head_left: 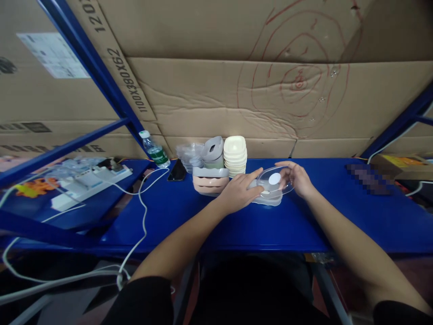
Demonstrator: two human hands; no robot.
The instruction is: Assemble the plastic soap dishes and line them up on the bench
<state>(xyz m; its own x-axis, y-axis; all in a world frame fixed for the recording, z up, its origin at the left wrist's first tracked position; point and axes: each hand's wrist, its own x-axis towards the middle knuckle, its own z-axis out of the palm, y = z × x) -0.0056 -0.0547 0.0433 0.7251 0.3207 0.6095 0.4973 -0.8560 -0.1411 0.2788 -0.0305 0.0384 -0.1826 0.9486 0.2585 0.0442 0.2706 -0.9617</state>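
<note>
the right hand (297,178) pinches the edge of a clear oval piece (276,190) between its thumb and fingers. it looks held by the rim so the fingers stay off the white round spot (274,178) in the middle. the left hand (239,190) is bent around the other end, with its thumb and first finger spread there. i can't tell if it grips the clear piece, the gray tray (272,201) or both (the bits overlap a lot). maybe it is there to keep things from sliding.

the clear piece is between the two hands, tilted over the gray tray. the tray sits under it on the blue table (237,230).

just past the left hand's fingers is a tall pile of cream cups (235,153). left of that hand is a pink and gray stack (210,181), and behind it are gray pieces (212,151) and a clear pile (189,154). they are all close to the left hand, likely so it can reach them easily. farther left of it are a black phone (177,170) and a water bottle (155,151).
</note>
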